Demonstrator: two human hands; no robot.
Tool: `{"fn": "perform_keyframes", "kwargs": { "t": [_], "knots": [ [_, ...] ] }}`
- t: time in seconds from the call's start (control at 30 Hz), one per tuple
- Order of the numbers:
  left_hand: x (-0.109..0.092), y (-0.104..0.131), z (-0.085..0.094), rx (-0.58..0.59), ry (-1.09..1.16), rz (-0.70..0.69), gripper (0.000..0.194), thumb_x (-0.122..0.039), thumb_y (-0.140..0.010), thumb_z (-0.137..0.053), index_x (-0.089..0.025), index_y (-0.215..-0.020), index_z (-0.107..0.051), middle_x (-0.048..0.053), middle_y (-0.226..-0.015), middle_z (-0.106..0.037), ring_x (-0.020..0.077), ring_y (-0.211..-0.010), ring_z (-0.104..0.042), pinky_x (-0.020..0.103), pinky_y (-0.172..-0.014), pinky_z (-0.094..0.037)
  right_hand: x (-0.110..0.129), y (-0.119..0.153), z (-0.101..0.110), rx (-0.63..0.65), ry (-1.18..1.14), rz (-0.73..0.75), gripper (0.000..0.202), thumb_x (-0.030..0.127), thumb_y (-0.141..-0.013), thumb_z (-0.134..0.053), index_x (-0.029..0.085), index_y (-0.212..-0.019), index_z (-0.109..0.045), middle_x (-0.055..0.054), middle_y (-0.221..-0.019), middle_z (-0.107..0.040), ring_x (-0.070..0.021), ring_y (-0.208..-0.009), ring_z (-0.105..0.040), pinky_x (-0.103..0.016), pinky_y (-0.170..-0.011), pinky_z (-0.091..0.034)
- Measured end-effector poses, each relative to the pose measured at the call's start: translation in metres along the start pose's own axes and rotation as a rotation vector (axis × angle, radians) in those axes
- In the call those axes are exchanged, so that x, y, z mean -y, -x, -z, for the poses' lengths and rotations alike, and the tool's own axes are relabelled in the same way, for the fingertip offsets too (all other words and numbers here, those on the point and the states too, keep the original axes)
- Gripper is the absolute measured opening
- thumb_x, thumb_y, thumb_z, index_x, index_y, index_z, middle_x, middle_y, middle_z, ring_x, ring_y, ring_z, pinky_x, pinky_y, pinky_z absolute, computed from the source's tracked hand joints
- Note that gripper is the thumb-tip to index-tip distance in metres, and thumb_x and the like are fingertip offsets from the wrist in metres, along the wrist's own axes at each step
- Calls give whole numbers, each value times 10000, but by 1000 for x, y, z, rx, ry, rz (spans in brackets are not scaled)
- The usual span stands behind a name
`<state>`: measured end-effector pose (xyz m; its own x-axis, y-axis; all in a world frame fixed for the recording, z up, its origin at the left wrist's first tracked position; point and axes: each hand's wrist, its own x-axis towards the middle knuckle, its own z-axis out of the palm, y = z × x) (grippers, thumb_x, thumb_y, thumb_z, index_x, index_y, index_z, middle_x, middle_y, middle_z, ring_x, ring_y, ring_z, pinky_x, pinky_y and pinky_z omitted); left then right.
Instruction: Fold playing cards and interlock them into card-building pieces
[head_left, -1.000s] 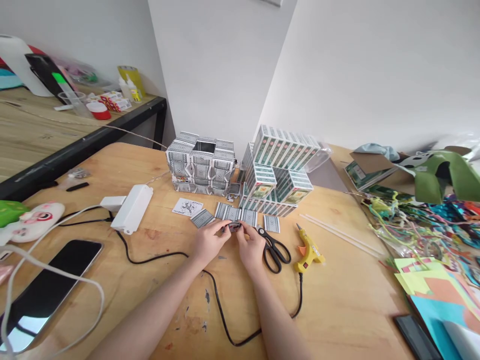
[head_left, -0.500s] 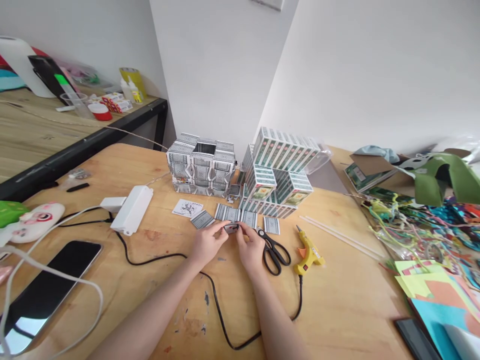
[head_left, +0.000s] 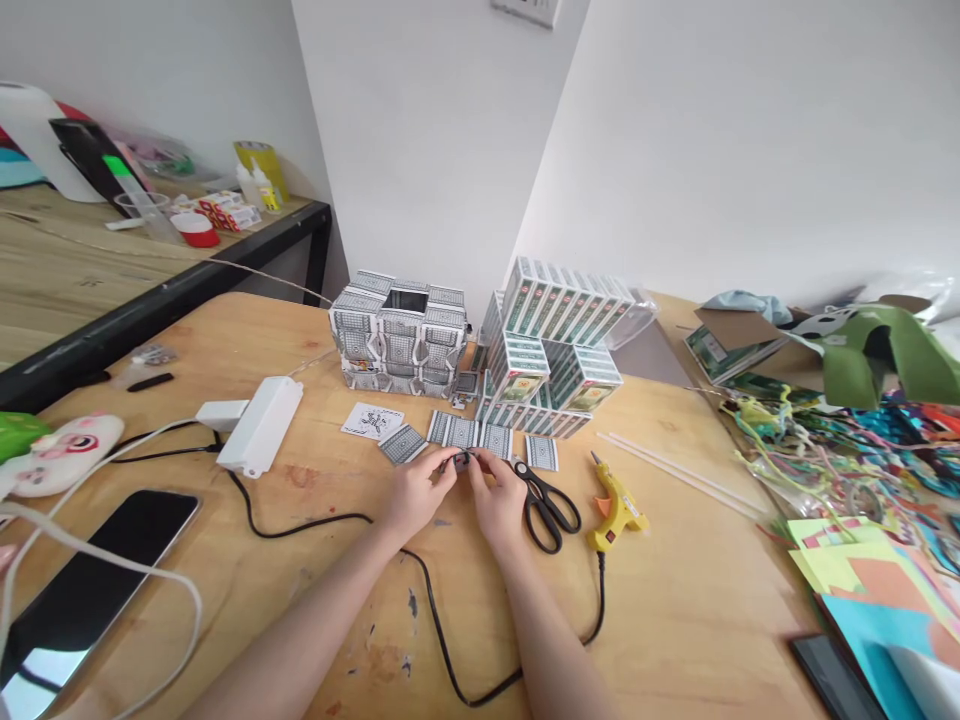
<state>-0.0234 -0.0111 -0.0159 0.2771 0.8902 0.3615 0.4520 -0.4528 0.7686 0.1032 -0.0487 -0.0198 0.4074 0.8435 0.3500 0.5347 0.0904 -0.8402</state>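
Note:
Between the fingertips of my left hand and my right hand is a small folded card, pinched at both ends and partly hidden by the fingers. Just beyond them lie several patterned cards and a white card with a black figure. Black-handled scissors rest beside my right hand, with a yellow glue gun farther right. A block built of folded cards stands behind, next to stacked card boxes.
A black cable loops under my forearms. At left are a white power adapter and a phone. Clear glue sticks lie right of the glue gun. Coloured paper and tangled strings cover the right side.
The small card between my fingertips looks more bent than before. Both hands keep their pinch in nearly the same place; the view has shifted slightly.

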Motion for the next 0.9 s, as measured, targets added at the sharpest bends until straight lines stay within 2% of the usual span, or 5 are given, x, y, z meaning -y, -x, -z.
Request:
{"fn": "perform_keyframes", "kwargs": {
  "t": [0.23, 0.53, 0.67, 0.77, 0.9],
  "knots": [
    [2, -1, 7, 94, -25, -5, 322, -179, -772, -466, -236, -1054, -610, -1, -854, -701, 109, -606, -613, 204, -575, -485, -2, 1, 0, 20, 37, 51, 253, 258, -831, -451, 190, -975, -648, -60, -909, -692, -186, -824, -634, -301, -763, -483],
    [1, 4, 8, 164, 8, -51, 375, -160, -791, -424, -233, -1133, -558, 22, -977, -674, 131, -773, -629, 218, -658, -496, 1, -2, 4, 46, 19, -55, 278, 256, -841, -398, 193, -944, -649, -50, -861, -691, -183, -780, -633, -285, -712, -478],
    [2, 6, 7, 146, 13, -15, 369, -172, -809, -402, -221, -1144, -549, 34, -985, -666, 129, -774, -622, 211, -651, -486, 1, -1, 1, 61, -1, -12, 278, 247, -812, -451, 181, -1030, -609, -73, -912, -660, -175, -784, -610, -288, -713, -481],
    [3, 5, 7, 98, 13, 48, 345, -177, -805, -410, -215, -1104, -578, 14, -841, -675, 107, -619, -588, 200, -573, -463, 1, -1, 0, 54, 85, 33, 315, 267, -783, -513, 174, -1075, -589, -75, -849, -635, -176, -727, -573, -297, -669, -480],
    [5, 4, 8, 59, 55, 146, 309, -202, -797, -429, -190, -1046, -612, -37, -565, -582, 86, -459, -498, 190, -473, -420, 0, 0, 1, 24, 143, 67, 218, 274, -801, -507, 177, -943, -641, -72, -787, -631, -188, -751, -556, -305, -681, -469]
  ]
}}
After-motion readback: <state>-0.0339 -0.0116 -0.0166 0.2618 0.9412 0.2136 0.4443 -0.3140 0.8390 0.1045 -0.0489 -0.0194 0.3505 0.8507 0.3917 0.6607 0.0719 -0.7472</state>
